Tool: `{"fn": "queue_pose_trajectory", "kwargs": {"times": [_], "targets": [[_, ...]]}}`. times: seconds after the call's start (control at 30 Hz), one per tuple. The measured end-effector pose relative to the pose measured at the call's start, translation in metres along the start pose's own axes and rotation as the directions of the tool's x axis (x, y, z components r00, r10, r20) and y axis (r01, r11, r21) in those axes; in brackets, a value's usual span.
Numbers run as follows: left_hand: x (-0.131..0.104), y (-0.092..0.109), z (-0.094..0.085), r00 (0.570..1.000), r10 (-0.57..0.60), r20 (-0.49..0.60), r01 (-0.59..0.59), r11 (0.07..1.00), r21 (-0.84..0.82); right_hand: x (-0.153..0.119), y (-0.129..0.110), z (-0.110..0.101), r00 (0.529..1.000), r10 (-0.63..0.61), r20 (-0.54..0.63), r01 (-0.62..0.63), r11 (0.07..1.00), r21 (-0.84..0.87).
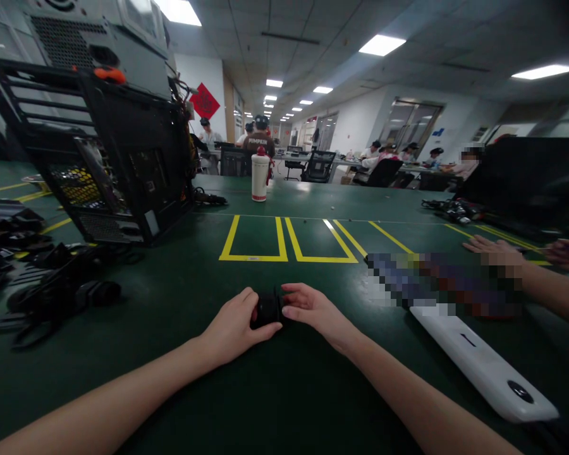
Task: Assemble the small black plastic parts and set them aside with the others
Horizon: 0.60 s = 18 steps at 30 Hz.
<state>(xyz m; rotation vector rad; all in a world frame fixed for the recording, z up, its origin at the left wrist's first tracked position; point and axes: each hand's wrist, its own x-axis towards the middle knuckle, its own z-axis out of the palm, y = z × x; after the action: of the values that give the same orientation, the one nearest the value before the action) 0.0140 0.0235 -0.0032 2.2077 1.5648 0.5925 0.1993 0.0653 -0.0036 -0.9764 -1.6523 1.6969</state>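
Observation:
A small black cylindrical object with a thin, wider flange on its right side is held low over the green table in front of me. My left hand wraps round it from the left, with the thumb along its near side. From the right comes my right hand, its fingers curved and the thumb apart from them. Its fingertips are at the flange; whether they touch it I cannot tell. The object's exact kind is too dark to make out.
An opened black computer case stands at left, near black cables and parts. A white cup stands behind yellow tape outlines. At right lie a long white device, partly pixelated, and another person's hand.

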Motion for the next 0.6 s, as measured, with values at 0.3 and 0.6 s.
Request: {"fn": "queue_pose_trajectory", "kwargs": {"times": [0.3, 0.6], "targets": [[-0.0004, 0.0013, -0.0009, 0.998, -0.048, 0.03, 0.049, 0.998, -0.028, -0.0006, -0.0002, 0.0016, 0.996, -0.084, 0.021, 0.086, 0.993, -0.085], [-0.0006, 0.0026, -0.003, 0.999, -0.026, 0.032, 0.027, 0.999, -0.025, 0.0016, 0.003, 0.0025, 0.996, -0.031, -0.088, 0.016, 0.986, -0.165]]}}
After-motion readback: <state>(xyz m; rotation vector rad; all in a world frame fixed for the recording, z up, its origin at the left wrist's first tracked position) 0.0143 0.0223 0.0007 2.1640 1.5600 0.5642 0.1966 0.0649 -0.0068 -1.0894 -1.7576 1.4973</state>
